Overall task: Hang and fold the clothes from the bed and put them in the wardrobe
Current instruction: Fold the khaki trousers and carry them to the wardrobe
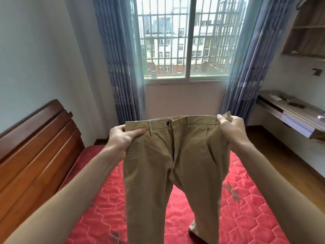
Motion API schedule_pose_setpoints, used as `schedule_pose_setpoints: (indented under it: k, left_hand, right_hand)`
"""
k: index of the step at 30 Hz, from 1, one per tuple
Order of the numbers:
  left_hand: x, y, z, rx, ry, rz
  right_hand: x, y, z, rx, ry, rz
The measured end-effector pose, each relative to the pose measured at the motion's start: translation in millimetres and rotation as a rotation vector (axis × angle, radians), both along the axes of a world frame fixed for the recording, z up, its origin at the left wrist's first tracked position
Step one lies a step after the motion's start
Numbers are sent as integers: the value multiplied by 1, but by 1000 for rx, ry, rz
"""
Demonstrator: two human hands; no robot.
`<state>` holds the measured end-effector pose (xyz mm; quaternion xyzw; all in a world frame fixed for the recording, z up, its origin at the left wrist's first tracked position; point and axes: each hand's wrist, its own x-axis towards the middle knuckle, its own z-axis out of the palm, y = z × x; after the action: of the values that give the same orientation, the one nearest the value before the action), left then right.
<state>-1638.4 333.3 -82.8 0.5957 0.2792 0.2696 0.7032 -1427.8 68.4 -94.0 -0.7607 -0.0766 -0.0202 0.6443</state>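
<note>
A pair of khaki trousers (175, 164) hangs in the air in front of me, front side facing me, button fastened at the waistband. My left hand (123, 138) grips the left end of the waistband, thumb on the front. At the other end my right hand (230, 127) grips the waistband's right corner. Both legs hang down over the bed (98, 217), which has a red quilted mattress cover. The trouser cuffs reach the mattress near the bottom of the view. No wardrobe is in view.
A dark wooden headboard (35, 147) stands at the left. Straight ahead is a barred window (186, 41) between blue curtains (119, 67). A wall-mounted desk (290, 113) with small items and open shelves (309, 29) are at the right, above wooden floor (281, 161).
</note>
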Motion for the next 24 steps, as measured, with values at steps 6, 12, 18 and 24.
schedule_pose_setpoints:
  k: [6,12,18,24]
  left_hand:
    - [17,-54,-30,151,-119,95]
    - [13,-88,-47,283,-159,39]
    - [-1,-98,-41,307,-207,20]
    - [-10,-90,-36,346,-200,-74]
  right_hand:
    - [-75,37,-25,232,-2,-28]
    - [-160,54,-15,304,-35,156]
    - [-184,62,-24,387,-52,442]
    - [-168,63,-46,542,99,606]
